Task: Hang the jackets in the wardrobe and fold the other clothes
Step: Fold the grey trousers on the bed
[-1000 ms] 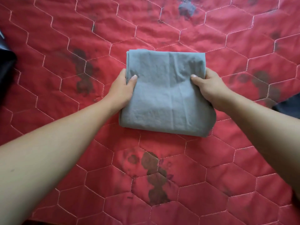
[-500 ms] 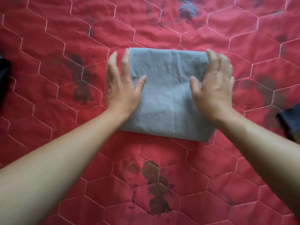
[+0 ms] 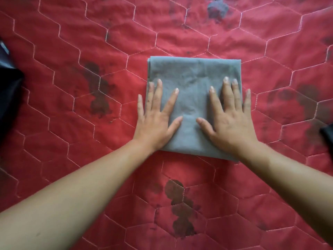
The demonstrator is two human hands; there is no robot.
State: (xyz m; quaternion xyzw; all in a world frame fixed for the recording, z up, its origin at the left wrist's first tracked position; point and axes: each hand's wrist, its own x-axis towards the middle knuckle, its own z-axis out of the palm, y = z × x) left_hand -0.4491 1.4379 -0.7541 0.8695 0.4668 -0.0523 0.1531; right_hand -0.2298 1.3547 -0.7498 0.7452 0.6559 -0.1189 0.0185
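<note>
Red quilt [image 3: 72, 51] bears folded, wrinkled grey cloth [image 3: 192, 73].

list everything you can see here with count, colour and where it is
folded garment: 1, grey, centre of the quilt, lying flat
quilt: 1, red with pale hexagon stitching, fills the view under everything
stains: several, dark, scattered over the quilt
dark fabric: 1, black, left edge, partly cut off
dark cloth: 1, dark, right edge, mostly out of view
forearms: 2, bare, reaching in from the bottom
left grip: 1, bare hand, fingers spread, pressing flat on the garment's left side
right grip: 1, bare hand, fingers spread, pressing flat on its right side
</note>
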